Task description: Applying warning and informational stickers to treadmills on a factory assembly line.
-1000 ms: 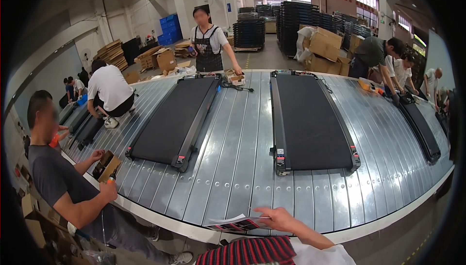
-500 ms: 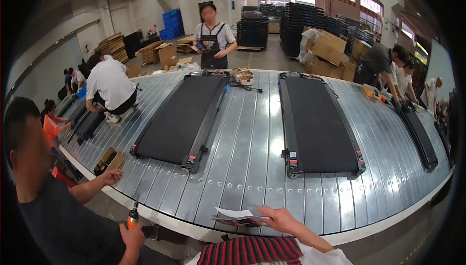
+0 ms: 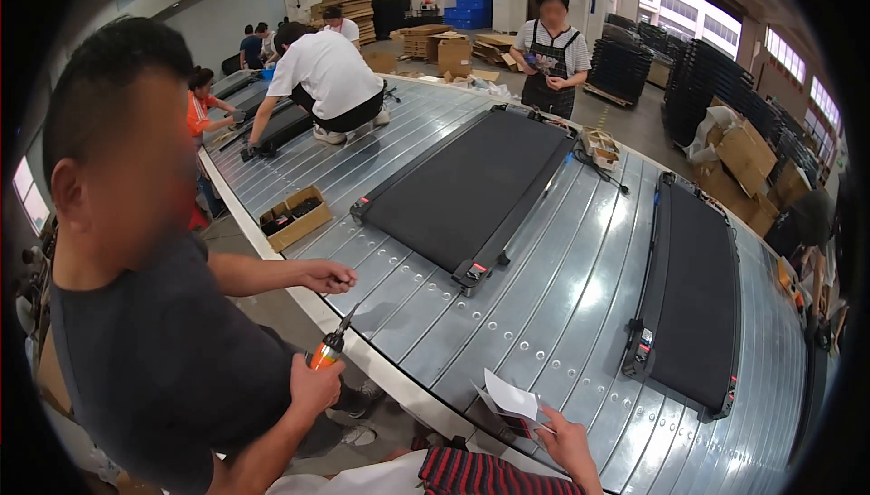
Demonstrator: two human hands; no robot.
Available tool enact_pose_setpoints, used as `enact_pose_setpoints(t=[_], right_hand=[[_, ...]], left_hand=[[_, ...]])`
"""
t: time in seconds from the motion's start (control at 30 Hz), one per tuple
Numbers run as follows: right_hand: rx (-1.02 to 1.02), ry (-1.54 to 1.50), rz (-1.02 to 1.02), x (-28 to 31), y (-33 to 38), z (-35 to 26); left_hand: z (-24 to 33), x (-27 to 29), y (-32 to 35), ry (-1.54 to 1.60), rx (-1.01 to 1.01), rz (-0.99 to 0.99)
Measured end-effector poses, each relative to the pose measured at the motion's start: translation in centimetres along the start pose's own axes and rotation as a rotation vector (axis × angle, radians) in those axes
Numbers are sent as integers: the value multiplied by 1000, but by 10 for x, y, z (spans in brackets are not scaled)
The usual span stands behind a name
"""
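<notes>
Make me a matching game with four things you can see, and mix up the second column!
Things:
1. Papers
2. Crates
3. Tool
4. Treadmills

Matches:
A. In a co-worker's hand
B. Flat on the metal table
C. In the camera wearer's right hand
D. Blue and stacked at the back

Right pairs: 1-C, 2-D, 3-A, 4-B

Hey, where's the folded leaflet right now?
In the head view, the folded leaflet is low and right of centre, in your right hand, over the near side of the metal table.
</notes>
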State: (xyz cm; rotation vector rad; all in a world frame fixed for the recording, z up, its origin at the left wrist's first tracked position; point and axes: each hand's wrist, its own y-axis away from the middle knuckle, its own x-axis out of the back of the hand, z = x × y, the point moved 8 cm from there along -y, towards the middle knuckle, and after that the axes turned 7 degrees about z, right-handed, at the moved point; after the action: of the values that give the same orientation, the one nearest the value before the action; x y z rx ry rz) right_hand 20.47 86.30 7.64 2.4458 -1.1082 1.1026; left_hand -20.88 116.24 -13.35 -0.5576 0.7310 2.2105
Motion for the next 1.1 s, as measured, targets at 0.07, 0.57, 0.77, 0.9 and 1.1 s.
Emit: enact_pose_setpoints(t=[0.07, 0.57, 0.77, 0.9, 1.1], right_hand=[[46, 75, -46, -3, 4, -5], [255, 113, -251, 62, 108, 76], [277, 42, -268, 90, 152, 71], [325, 34, -260, 86, 172, 62], [347, 79, -333, 67, 200, 39]], left_hand=[[-20, -11, 12, -107, -7, -16], [-285, -170, 34, -852, -158, -191], [-373, -196, 65, -1123, -151, -156], [-410, -167, 86, -1316, -114, -127], [-495, -57, 95, -951, 502, 255]])
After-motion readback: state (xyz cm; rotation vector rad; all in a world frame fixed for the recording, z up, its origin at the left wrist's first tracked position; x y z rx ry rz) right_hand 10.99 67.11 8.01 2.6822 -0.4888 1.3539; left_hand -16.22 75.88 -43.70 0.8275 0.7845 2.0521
